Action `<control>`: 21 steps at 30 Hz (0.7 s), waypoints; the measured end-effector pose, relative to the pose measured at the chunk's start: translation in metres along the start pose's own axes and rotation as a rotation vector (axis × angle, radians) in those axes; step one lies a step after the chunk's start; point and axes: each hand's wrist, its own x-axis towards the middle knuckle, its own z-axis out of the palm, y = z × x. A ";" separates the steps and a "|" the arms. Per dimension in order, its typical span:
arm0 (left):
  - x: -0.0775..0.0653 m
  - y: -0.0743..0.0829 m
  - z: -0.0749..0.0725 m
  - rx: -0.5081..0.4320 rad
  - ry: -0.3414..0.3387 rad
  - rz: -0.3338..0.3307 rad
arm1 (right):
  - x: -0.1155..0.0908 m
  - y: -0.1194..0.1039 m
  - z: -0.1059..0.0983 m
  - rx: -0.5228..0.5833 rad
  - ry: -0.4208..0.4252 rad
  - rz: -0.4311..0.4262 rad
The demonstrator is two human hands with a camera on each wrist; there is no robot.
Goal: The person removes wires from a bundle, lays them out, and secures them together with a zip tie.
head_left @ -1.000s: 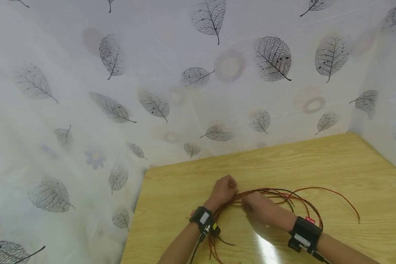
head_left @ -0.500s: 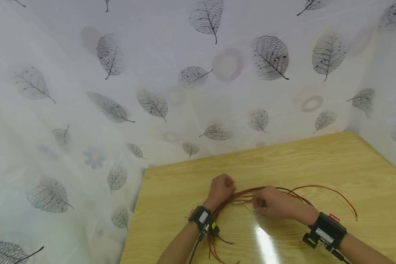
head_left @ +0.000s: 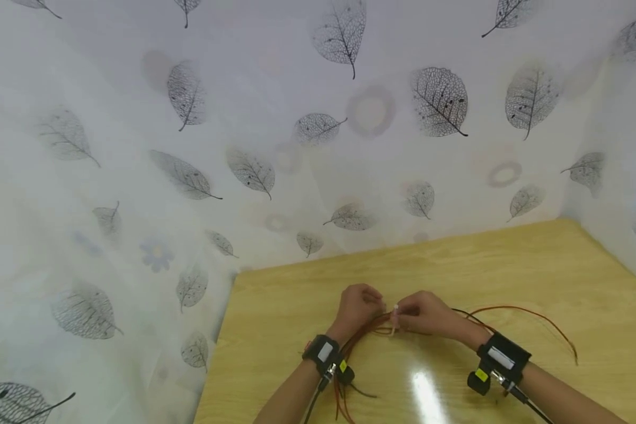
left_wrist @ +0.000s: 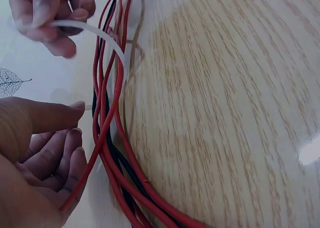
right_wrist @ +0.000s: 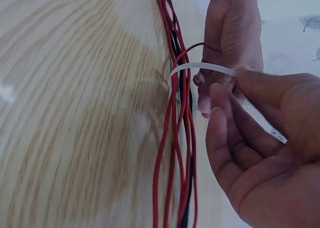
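Note:
Red and black wires run in a loose bundle across the table, curving past both hands. A white cable tie loops around the bundle from below and arches over it. My right hand pinches the raised strap of the tie between thumb and fingers. On the other side of the loop, my left hand pinches the tie's other end at its thumb tip, largely hidden in the left wrist view. One red wire lies across the left hand's curled fingers. The two hands are close together but apart.
The wood-grain table carries loose wire ends at the right and the front left. A pale curtain with leaf prints hangs behind and along the left side. Both wrists wear black camera bands with cables.
My right hand first moved right along the wires, then came back left and up beside the left hand, where the white tie now shows in its fingers. The left hand stayed nearly still.

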 end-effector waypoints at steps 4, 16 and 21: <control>-0.002 -0.001 0.000 -0.008 -0.003 0.037 | 0.007 0.007 0.007 0.079 -0.017 0.080; -0.003 0.009 -0.008 0.063 -0.025 0.135 | 0.014 0.016 0.013 0.203 -0.075 0.196; -0.003 0.015 -0.009 0.076 -0.023 0.145 | 0.013 0.012 0.010 0.237 -0.096 0.198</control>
